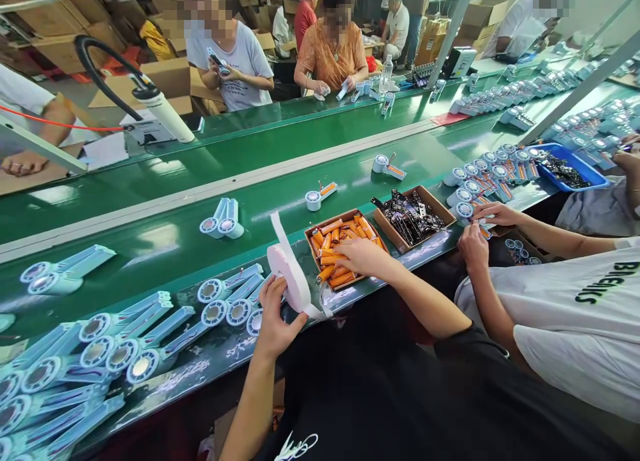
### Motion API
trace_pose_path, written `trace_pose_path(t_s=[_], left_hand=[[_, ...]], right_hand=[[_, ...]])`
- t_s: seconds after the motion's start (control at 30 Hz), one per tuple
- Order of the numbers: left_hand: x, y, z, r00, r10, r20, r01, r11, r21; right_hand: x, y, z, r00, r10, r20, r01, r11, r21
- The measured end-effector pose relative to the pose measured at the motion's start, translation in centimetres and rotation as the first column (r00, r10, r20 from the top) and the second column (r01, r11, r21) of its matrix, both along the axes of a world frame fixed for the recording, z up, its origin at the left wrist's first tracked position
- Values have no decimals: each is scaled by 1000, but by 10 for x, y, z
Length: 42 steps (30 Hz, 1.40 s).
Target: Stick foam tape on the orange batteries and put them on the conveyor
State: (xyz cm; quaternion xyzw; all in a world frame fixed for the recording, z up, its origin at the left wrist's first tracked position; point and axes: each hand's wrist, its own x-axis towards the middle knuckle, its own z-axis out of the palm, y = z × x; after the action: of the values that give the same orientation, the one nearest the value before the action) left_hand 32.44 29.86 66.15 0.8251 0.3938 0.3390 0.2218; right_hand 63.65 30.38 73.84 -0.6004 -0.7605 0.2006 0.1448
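Note:
My left hand (pixel 277 318) is closed around a large roll of white tape (pixel 287 274), which stands on edge at the front of the bench. A loose strip sticks up from the roll and another end trails low beside it. My right hand (pixel 367 256) reaches over a cardboard box (pixel 345 284) of orange cylindrical batteries (pixel 333 228). Its fingers are stretched out, touching the batteries; the fingertips are partly hidden among them. Left of the roll lie several light-blue handheld fan bodies (pixel 215 311) with round heads.
A box of black circuit boards (pixel 413 218) adjoins the batteries. Fan bodies (pixel 225 218) dot the green conveyor (pixel 155 238) and pile up at left. A co-worker's hands (pixel 475 244) handle a fan at right, near a blue tray (pixel 575 161). Other people sit opposite.

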Motion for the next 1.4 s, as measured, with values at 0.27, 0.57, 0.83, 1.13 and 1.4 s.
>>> trace_pose_path(t_s=[0.27, 0.57, 0.83, 1.13, 1.4], left_hand=[[6, -2, 10, 997, -62, -43, 68, 988, 139], [16, -8, 25, 987, -63, -150, 106, 948, 299], [12, -17, 25, 951, -78, -298, 183, 922, 342], [7, -19, 35, 933, -68, -353, 206, 905, 371], [40, -32, 36, 974, 9, -227, 114, 846, 522]], right_hand=[[25, -17, 11, 429, -100, -898, 385, 919, 81], [0, -44, 33, 144, -118, -983, 281, 957, -74], [-8, -44, 27, 501, -200, -842, 245, 966, -84], [-12, -39, 14, 410, -241, -880, 342, 935, -97], [-67, -58, -19, -93, -143, -985, 627, 760, -170]])
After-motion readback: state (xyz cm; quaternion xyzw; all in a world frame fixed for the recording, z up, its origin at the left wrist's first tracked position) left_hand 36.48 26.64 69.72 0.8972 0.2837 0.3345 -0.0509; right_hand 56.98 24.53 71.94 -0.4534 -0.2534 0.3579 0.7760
